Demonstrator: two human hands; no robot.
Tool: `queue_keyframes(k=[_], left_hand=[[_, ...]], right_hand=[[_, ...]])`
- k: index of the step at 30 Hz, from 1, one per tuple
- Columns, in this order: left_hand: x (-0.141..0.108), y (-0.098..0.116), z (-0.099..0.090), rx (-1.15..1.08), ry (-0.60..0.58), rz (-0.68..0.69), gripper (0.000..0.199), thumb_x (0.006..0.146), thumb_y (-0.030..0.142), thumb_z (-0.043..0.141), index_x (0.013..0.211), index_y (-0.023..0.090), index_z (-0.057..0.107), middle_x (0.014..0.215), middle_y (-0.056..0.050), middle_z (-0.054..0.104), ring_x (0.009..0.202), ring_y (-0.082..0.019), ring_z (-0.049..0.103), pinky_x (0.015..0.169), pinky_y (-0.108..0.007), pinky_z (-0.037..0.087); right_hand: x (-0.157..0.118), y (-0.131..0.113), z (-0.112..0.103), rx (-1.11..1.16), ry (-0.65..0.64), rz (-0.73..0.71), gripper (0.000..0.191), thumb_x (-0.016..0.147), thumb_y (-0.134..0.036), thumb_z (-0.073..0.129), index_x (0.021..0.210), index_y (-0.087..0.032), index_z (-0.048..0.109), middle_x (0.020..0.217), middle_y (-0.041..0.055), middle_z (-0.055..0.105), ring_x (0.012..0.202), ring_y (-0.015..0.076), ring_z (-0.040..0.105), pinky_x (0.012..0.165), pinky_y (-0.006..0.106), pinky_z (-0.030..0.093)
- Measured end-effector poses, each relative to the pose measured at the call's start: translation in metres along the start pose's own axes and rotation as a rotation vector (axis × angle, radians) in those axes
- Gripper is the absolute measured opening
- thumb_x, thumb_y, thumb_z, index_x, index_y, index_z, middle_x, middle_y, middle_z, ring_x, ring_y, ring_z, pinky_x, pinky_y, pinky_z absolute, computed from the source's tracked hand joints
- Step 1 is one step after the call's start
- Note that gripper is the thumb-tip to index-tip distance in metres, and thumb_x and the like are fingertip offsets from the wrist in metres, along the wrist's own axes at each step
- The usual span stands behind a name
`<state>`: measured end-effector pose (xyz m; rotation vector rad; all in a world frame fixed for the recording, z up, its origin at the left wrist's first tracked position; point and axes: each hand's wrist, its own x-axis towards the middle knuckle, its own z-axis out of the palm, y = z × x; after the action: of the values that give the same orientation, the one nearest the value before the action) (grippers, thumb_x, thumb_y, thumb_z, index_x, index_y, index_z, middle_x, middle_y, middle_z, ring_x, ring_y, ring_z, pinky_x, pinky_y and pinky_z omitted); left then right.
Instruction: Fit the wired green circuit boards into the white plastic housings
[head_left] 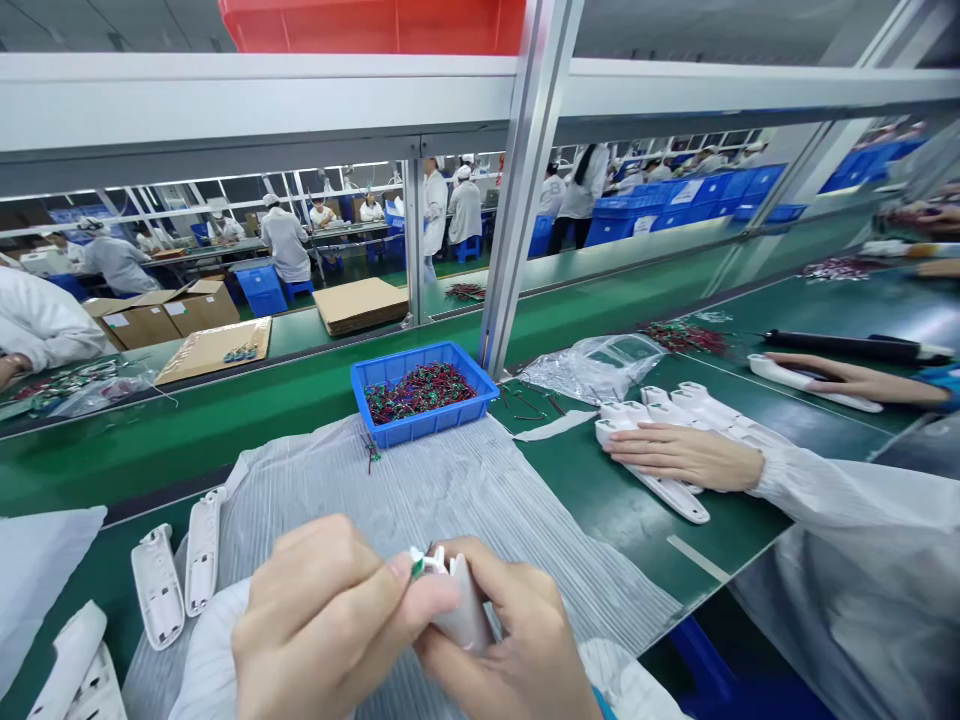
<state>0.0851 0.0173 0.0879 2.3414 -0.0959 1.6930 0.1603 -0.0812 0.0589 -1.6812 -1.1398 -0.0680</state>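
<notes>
My right hand (510, 630) is wrapped round a white plastic housing (466, 612) near the bottom middle. Thumb and fingers of my left hand (330, 610) pinch a small green part (418, 568) at the open upper end of that housing. Both hands are above a sheet of white foam wrap (420, 500). Beyond them stands a blue tray (426, 429) filled with small green parts on dark red wires. At the left lie white housing shells (158, 590), some with their inner side up.
A co-worker's hand (682, 455) rests on a row of white housings at the right; another person's hand (862, 380) holds a housing farther right. A metal post (525, 200) rises behind the blue tray. A plastic bag (596, 368) lies beside more wired parts.
</notes>
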Motion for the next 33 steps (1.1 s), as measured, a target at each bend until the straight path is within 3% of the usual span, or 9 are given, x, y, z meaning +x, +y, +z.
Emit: queue_keyframes(k=[5,12,17,19,24,28,30,33], left_hand=[[0.003,-0.007,0.005,-0.002,-0.033,0.195,0.007,0.071,0.0,0.059,0.076,0.004,0.06,0.051,0.0,0.055,0.046,-0.008,0.043,0.039,-0.022,0.033],[0.004,0.002,-0.002,0.139,-0.021,0.164,0.008,0.077,0.004,0.054,0.076,0.007,0.06,0.05,0.003,0.053,0.043,-0.006,0.043,0.042,-0.021,0.037],[0.003,0.002,-0.014,0.222,-0.318,0.257,0.019,0.085,0.01,0.042,0.086,0.006,0.06,0.065,-0.003,0.063,0.05,-0.01,0.055,0.044,-0.023,0.043],[0.001,0.001,-0.014,0.238,-0.328,0.303,0.021,0.086,0.009,0.038,0.089,0.004,0.058,0.067,-0.005,0.064,0.051,-0.01,0.055,0.043,-0.023,0.043],[-0.002,0.005,-0.012,0.277,-0.31,0.229,0.017,0.084,0.008,0.041,0.091,0.002,0.055,0.062,-0.006,0.062,0.051,-0.012,0.056,0.042,-0.024,0.042],[-0.001,-0.002,-0.01,0.273,-0.442,0.334,0.022,0.086,0.007,0.035,0.093,0.001,0.055,0.055,-0.004,0.06,0.048,-0.014,0.055,0.038,-0.026,0.039],[0.0,-0.008,-0.007,0.197,-0.397,0.321,0.015,0.082,0.006,0.044,0.089,0.001,0.056,0.053,-0.003,0.059,0.046,-0.013,0.055,0.038,-0.025,0.039],[0.003,-0.014,-0.002,0.046,-0.296,0.183,0.009,0.077,0.005,0.051,0.08,0.006,0.06,0.054,-0.002,0.059,0.044,-0.009,0.051,0.037,-0.021,0.036]], right_hand=[[0.003,0.005,-0.004,0.043,0.016,0.045,0.007,0.07,-0.024,0.056,0.066,-0.018,0.053,0.044,-0.0091,0.043,0.035,0.0048,0.038,0.035,0.013,0.035],[0.005,0.007,-0.009,0.022,0.003,-0.045,0.005,0.072,-0.023,0.055,0.071,-0.017,0.055,0.046,-0.0076,0.047,0.036,0.0052,0.039,0.034,0.013,0.035],[0.002,0.008,-0.011,0.037,-0.054,0.063,0.007,0.072,-0.025,0.055,0.072,-0.018,0.056,0.047,-0.0062,0.048,0.037,0.0072,0.04,0.036,0.016,0.037],[0.002,0.009,-0.013,0.027,-0.073,0.06,0.007,0.071,-0.024,0.055,0.074,-0.018,0.056,0.048,-0.0061,0.049,0.038,0.0074,0.041,0.037,0.016,0.038],[-0.001,0.014,-0.01,-0.02,-0.03,0.016,0.006,0.071,-0.023,0.055,0.076,-0.018,0.056,0.048,-0.0061,0.053,0.037,0.0081,0.045,0.037,0.017,0.039],[0.001,0.015,-0.009,-0.057,0.006,-0.011,0.01,0.072,-0.026,0.053,0.076,-0.017,0.057,0.046,-0.0055,0.053,0.035,0.0085,0.044,0.034,0.018,0.038],[0.003,0.015,-0.011,-0.083,0.005,-0.049,0.01,0.072,-0.024,0.053,0.075,-0.016,0.056,0.043,-0.0058,0.051,0.032,0.008,0.043,0.032,0.017,0.037],[0.004,0.016,-0.012,-0.123,0.038,-0.096,0.007,0.073,-0.022,0.052,0.074,-0.016,0.056,0.041,-0.0063,0.05,0.03,0.0075,0.042,0.031,0.017,0.036]])
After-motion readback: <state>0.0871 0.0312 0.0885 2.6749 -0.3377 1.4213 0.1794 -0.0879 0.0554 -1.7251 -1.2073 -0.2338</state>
